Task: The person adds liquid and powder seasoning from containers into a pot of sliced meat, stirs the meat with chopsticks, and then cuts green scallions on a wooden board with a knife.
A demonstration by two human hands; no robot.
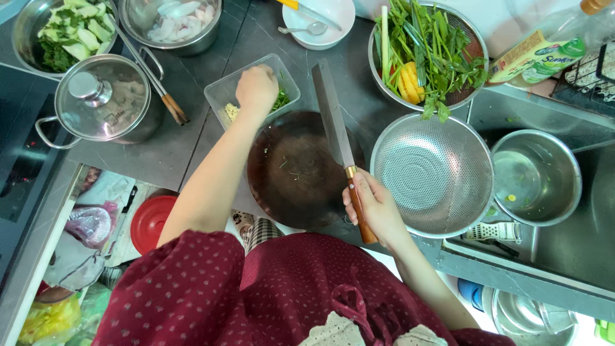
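While over the round board (291, 182): right hand (375, 208) gripping knife (339, 138), blade pointing away; left hand (256, 90) nearer, fingers bunched in plastic tub (221, 93) beyond.

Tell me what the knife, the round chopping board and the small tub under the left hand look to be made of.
Knife: dull grey steel blade, reddish wooden handle with a brass-looking collar, held by the right hand.
Chopping board: dark, worn wood by its grain and scuffs.
Tub: clear plastic, see-through with soft rounded walls; the left hand reaches into it.
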